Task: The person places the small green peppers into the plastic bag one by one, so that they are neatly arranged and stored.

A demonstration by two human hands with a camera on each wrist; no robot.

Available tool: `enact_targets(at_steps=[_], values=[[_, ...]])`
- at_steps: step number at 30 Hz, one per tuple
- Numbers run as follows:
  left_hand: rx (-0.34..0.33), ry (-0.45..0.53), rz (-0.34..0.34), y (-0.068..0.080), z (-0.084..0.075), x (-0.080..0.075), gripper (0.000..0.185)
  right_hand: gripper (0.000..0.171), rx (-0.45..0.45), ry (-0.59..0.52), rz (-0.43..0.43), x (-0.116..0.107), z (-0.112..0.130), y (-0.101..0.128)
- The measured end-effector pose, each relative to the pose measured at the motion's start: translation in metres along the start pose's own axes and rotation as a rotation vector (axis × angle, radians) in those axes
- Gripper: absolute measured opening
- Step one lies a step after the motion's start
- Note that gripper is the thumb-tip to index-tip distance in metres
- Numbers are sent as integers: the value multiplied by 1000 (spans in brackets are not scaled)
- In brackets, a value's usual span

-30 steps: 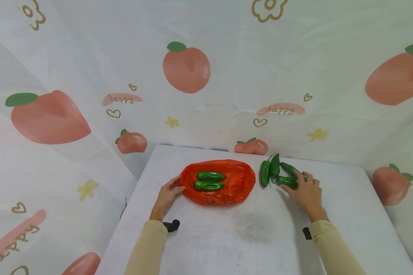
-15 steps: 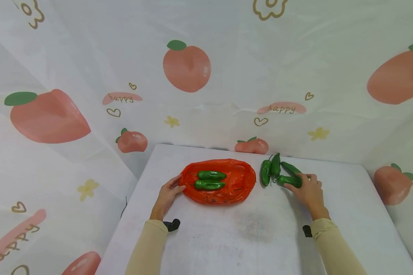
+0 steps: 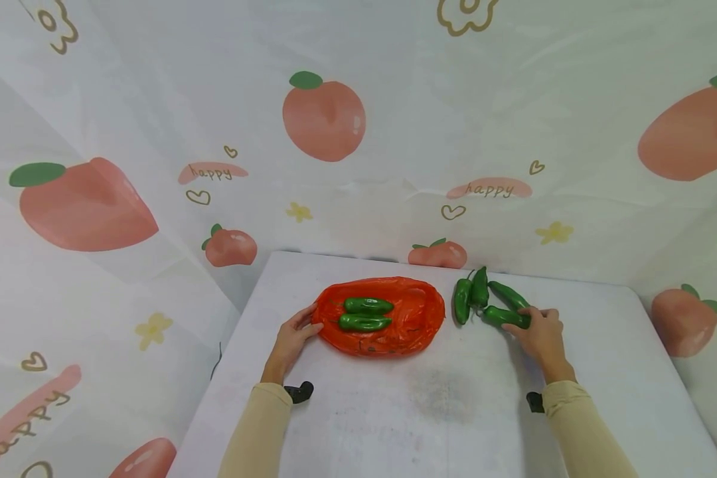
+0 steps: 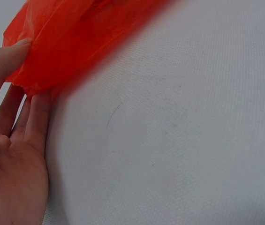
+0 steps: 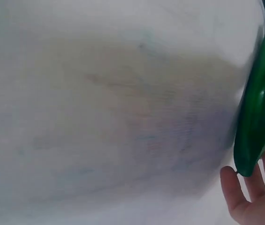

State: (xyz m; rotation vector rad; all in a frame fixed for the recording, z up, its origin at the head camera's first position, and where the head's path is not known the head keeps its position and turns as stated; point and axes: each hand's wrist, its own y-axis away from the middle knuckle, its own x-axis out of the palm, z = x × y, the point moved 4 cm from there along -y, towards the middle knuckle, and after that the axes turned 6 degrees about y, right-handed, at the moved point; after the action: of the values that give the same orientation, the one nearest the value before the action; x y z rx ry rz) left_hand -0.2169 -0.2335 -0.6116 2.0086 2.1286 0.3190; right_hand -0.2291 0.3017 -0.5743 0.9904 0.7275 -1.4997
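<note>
The right grip [image 3: 541,336] pinches a glossy, tapering green pepper [image 3: 504,317], the left grip [image 3: 290,337] wrinkled red plastic [image 3: 415,322].

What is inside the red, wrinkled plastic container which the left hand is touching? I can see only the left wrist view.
Observer: Two long, glossy green peppers lie side by side in the red oval plastic container.
Operator: Thank you. And what is the right hand doing?
Observer: The right hand grips a third green pepper, outside the container.
Operator: Are there any other peppers?
Observer: Yes, three loose green peppers lie near it on the white table.
</note>
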Motion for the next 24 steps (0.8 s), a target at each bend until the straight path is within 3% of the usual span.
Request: enact_targets(at_steps=[9, 16, 24], values=[[-14, -13, -3, -3, 5, -1, 61, 62, -16, 30, 66, 6, -9, 1], [-5, -29, 6, -3, 5, -3, 61, 60, -37, -12, 118, 8, -14, 3], [-4, -33, 8, -2, 4, -1, 60, 64, -43, -33, 75, 1, -19, 9]])
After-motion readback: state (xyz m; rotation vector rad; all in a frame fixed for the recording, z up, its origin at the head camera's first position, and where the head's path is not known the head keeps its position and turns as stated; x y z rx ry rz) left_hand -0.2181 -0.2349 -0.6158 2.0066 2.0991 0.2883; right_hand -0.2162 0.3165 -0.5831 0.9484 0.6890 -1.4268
